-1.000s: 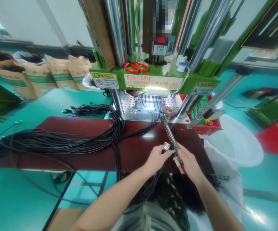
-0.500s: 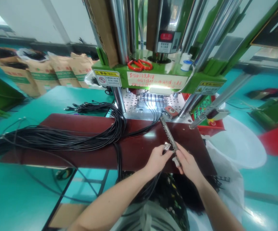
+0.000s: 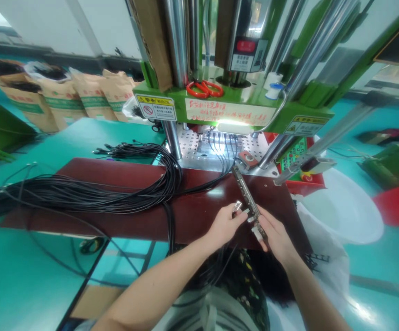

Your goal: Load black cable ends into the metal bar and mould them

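A slim metal bar (image 3: 245,190) slants over the brown table (image 3: 199,218), its long axis running from beyond the fingers, far and leftward, to its near end in the right hand (image 3: 278,237). Those fingers are closed around it. The left hand (image 3: 223,227), just left of the bar, pinches small metal connectors (image 3: 237,207). Farther left of both hands' fingers lie black cables (image 3: 92,197); beyond them stands a green press (image 3: 181,109).
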Demonstrator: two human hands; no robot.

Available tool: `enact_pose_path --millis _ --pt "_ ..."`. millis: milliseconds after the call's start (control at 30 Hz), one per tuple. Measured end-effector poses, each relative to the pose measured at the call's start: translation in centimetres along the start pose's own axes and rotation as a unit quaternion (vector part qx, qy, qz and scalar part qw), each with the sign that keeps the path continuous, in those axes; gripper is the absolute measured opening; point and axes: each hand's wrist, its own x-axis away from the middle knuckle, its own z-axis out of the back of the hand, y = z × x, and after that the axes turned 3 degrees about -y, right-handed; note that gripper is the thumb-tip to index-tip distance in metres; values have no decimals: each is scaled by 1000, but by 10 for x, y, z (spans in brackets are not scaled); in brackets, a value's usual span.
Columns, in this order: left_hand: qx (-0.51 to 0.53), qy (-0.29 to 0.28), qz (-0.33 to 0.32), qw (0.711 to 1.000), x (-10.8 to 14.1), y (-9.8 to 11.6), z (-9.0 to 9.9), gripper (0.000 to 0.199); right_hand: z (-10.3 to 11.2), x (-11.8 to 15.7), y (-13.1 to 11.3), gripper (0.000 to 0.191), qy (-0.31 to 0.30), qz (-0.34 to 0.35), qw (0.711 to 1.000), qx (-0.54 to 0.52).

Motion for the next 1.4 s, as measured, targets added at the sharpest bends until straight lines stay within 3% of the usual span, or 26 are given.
enact_pose_path --millis 333,633,800,967,1400 --pt "40 -6 27 999 1 -5 5 33 -1 3 -3 54 -62 11 992 109" --pt "151 70 77 983 -1 -2 7 28 0 0 -3 56 -13 -10 999 31" --pt "104 50 67 991 0 -3 9 27 -1 2 -6 54 -13 -20 999 29" --pt "65 71 45 994 -1 -7 10 24 0 2 -7 52 -27 -26 999 37" --pt "66 76 38 994 -2 -7 13 24 2 0 -5 60 -88 -15 990 112"
